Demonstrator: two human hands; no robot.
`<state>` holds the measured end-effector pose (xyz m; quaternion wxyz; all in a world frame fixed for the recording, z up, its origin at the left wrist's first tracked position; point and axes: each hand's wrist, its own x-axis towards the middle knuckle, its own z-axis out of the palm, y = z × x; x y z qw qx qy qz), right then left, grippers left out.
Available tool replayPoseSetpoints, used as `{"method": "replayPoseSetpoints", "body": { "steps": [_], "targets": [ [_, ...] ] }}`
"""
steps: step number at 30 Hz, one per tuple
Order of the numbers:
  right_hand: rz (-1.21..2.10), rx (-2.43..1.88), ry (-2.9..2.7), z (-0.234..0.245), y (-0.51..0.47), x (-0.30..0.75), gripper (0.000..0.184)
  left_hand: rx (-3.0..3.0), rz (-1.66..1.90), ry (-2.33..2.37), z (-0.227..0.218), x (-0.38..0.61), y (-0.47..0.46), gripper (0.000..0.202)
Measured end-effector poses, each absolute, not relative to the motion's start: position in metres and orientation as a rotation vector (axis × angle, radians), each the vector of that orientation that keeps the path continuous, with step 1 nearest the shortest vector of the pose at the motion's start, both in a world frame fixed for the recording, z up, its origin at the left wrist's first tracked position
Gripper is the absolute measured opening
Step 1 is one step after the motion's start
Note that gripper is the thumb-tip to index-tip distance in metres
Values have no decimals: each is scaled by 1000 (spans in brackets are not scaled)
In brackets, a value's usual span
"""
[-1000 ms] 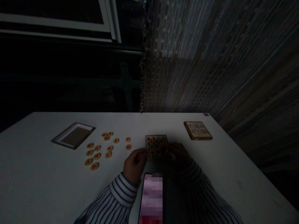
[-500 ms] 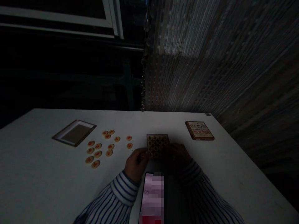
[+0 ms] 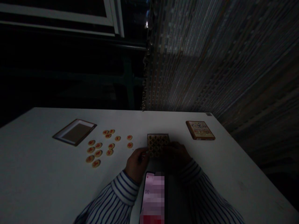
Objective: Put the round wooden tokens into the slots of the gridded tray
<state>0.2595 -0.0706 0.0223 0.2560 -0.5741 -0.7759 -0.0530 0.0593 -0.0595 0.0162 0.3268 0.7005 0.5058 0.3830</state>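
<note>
A small square wooden board with a dark grid pattern lies on the white table in front of me. My left hand rests at the board's left near corner, fingers curled, touching its edge. My right hand is in deep shadow at the board's right near side; its fingers are hard to make out. Several round wooden discs with red marks lie scattered to the left of the board. Both my sleeves are striped.
A flat rectangular tray or lid lies at the far left. A small printed box sits at the far right near the table edge. A lit phone is below my hands. A beaded curtain hangs behind the table.
The view has shifted slightly. My hands and the board stay in about the same place.
</note>
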Motion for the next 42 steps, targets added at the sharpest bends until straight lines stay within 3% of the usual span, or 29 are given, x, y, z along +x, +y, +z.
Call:
{"method": "replayPoseSetpoints", "body": {
  "steps": [42],
  "targets": [
    [-122,-1686,-2166,24,-70,260,22,1873,993,1317,17,59,-60,24]
  ]
}}
